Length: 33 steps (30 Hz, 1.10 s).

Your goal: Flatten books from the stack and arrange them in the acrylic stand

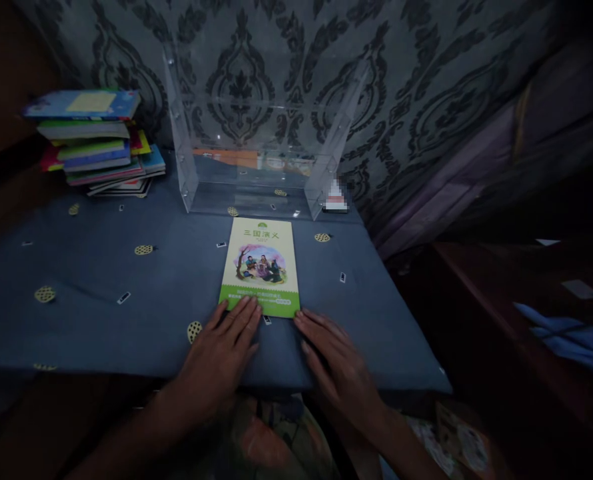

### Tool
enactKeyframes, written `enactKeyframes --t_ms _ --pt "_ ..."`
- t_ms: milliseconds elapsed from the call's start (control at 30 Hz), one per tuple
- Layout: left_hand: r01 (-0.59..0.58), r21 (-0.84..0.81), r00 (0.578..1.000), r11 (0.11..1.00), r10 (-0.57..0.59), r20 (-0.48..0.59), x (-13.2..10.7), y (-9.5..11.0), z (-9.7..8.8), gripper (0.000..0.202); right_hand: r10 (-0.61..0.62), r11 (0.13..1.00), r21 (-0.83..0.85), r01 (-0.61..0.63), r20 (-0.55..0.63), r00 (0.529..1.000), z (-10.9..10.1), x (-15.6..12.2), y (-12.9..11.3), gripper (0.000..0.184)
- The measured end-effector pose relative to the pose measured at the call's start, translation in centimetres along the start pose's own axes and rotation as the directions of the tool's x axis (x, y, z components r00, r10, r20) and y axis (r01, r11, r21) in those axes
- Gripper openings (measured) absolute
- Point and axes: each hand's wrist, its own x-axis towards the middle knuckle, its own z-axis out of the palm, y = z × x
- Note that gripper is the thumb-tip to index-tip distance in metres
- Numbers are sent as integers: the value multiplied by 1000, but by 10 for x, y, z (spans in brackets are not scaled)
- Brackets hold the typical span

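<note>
A book with a cream and green cover, a painted picture of figures and a title in Chinese characters lies flat and closed on the table. My left hand rests with outstretched fingers on its lower left edge, the fingertips over the green band. At the lower right corner, my right hand touches the book with its fingertips, fingers extended and not wrapped around it. Just behind the book stands a clear acrylic rack with sloping sides and stepped shelves.
A leaning stack of books sits at the back left. The table has a blue-grey cloth with pineapple prints. A small pixelated object stands right of the rack. Patterned wallpaper is behind; a dark reddish surface lies at right.
</note>
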Motion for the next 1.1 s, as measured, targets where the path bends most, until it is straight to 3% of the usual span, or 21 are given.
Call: enactKeyframes --t_ms 133,267,533,800,900,1100 --pt "72 29 997 997 -72 -8 -15 -6 -4 46 -58 997 -57 59 19 998 -2 5 0 55" --pt "129 25 991 991 -128 -31 -23 -6 -5 45 -126 992 -10 128 135 983 -5 17 -3 53" --pt "215 5 970 977 -212 -122 -25 1 1 41 -253 967 126 220 424 870 3 68 -20 54" --pt "169 70 963 983 -150 -222 -25 -4 7 38 -319 947 189 259 469 824 28 105 -18 54" --pt "119 101 959 988 -88 -269 -22 -8 4 34 -333 941 222 254 494 803 35 117 -11 53" --pt "73 155 966 985 -32 -258 -22 -20 4 37 -326 945 198 260 513 794 48 144 13 48"
